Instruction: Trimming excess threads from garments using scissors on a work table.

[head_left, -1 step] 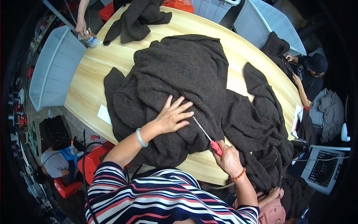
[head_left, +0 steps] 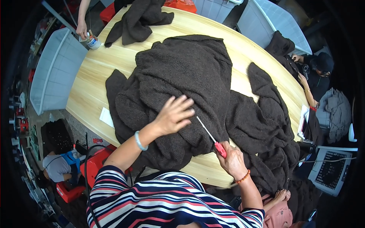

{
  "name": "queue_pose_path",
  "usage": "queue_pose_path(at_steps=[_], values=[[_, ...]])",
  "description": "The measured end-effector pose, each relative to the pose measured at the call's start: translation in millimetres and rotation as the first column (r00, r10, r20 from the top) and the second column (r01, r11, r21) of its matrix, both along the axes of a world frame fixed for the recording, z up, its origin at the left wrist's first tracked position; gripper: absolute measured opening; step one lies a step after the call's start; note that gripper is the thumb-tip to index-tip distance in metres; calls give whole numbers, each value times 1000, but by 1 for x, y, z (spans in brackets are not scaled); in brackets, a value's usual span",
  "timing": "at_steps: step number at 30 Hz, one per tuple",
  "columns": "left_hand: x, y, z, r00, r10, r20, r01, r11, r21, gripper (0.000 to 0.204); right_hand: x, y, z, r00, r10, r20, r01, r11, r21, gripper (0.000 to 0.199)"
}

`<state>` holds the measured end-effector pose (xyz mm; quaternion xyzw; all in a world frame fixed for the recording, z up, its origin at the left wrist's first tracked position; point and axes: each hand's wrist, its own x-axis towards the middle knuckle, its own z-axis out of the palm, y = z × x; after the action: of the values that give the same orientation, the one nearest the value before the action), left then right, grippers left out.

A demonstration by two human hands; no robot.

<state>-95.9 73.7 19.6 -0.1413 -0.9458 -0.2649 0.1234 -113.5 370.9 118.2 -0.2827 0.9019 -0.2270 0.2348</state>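
1. Left hand (head_left: 174, 114) spread flat, fingers splayed, pressing on the big dark brown fleece garment (head_left: 182, 87) near the table's near edge; nothing grasped, palm only pinning the cloth.
2. Right hand (head_left: 232, 161) clenched around the red handle of a thin metal-shafted tool (head_left: 211, 136), a seam ripper or small screwdriver by the look; tip angled up and left, reaching the fleece just beside the left fingertips.
3. Garment heaped over the middle of the oval wooden table (head_left: 91, 91), one sleeve-like flap trailing toward the left edge, folds bunched under the pressing palm.
4. Judged from this: work on this piece under way, tip at the cloth; whether any stitch or thread is already picked, too small to tell.
5. Left to handle, seemingly: a second brown heap (head_left: 266, 125) to the right, spilling off the table edge, and a third piece (head_left: 137, 21) at the far end, apparently untouched.
6. Pale plastic bins (head_left: 53, 72) standing beside the table on the left; contents not visible, so no count of finished pieces possible.
7. Another person's hand (head_left: 81, 28) at the far left corner by a small white container (head_left: 92, 41); a further person seated at the right with more dark cloth.
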Motion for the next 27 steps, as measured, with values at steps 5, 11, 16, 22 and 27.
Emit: queue_pose_path(at_steps=[5,11,16,22,27], values=[[-9,-58,35,923,366,-118,-374,926,-46,44,1,-10,0,1000,-9,-24,8,998,-61,25],[12,-28,0,979,153,137,-115,961,-253,57,0,-36,7,999,47,-13,-47,999,9,27],[14,-30,-20,980,149,133,-127,979,-159,56,-10,-77,8,984,134,-117,-130,991,38,27],[11,-32,-23,985,118,122,-88,970,-228,56,-36,-148,-22,949,166,-269,-199,975,-100,30],[11,-55,-18,991,74,112,-82,994,73,51,-24,-96,-2,984,160,-75,-159,987,23,29]])
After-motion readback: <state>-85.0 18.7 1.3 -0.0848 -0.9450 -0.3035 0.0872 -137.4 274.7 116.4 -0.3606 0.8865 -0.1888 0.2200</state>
